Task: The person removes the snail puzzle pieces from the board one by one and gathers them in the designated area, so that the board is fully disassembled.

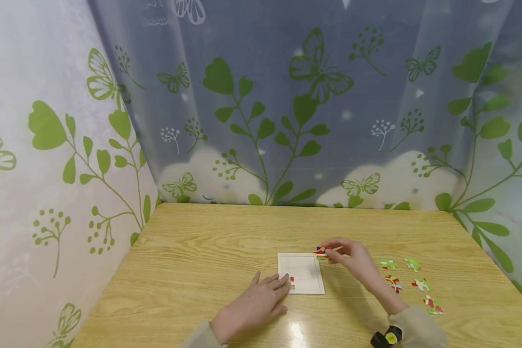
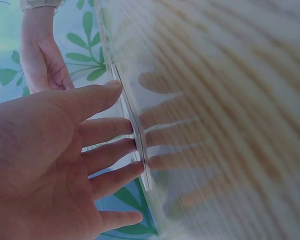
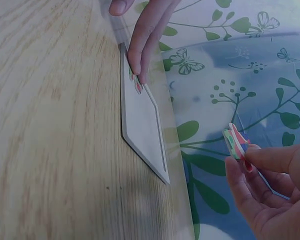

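A white square puzzle board [image 1: 304, 270] with a raised border lies on the table. My left hand [image 1: 263, 297] rests at its left side with fingers stretched out, the fingertips over the border. Beside those fingertips, a small red and green puzzle piece [image 1: 292, 282] lies in the board's lower left, partly covered by them. My right hand [image 1: 354, 258] pinches a colourful puzzle piece [image 3: 235, 142] between thumb and fingers, above the board's far right corner. In the left wrist view, the left fingers touch the board's edge [image 2: 138, 130].
Several loose puzzle pieces [image 1: 421, 284] lie to the right of the board, close to the right forearm. The wooden table [image 1: 191, 251] meets a leaf-patterned curtain [image 1: 261, 159] at its back edge. Another patterned curtain stands along the left side.
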### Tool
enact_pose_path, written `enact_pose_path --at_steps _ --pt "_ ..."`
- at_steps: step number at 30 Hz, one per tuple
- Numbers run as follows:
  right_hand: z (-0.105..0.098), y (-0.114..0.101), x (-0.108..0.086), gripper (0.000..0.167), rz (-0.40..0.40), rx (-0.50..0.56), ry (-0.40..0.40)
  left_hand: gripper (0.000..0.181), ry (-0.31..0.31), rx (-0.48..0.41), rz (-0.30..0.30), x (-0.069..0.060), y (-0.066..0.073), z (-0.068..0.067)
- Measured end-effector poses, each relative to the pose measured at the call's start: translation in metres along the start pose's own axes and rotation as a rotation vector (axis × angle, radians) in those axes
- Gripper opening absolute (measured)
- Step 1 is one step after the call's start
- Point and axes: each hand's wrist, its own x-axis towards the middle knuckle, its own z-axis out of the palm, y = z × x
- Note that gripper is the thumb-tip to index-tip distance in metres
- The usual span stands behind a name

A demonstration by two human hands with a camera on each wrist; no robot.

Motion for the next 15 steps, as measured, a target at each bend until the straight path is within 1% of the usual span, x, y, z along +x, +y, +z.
enact_pose_path --at_steps 5,9,15 --pt "-0.01 0.004 -0.003 0.024 0.002 -0.029 0.012 0.056 0.011 0.002 0.001 0.0 0.0 0.001" --pt "-0.019 0.005 -0.006 0.026 0.016 -0.033 0.014 0.056 0.019 0.01 0.005 0.0 0.0 0.002" --pt "-0.031 0.005 -0.01 0.03 0.039 -0.078 0.034 0.055 0.013 0.002 0.007 0.0 -0.001 0.002"
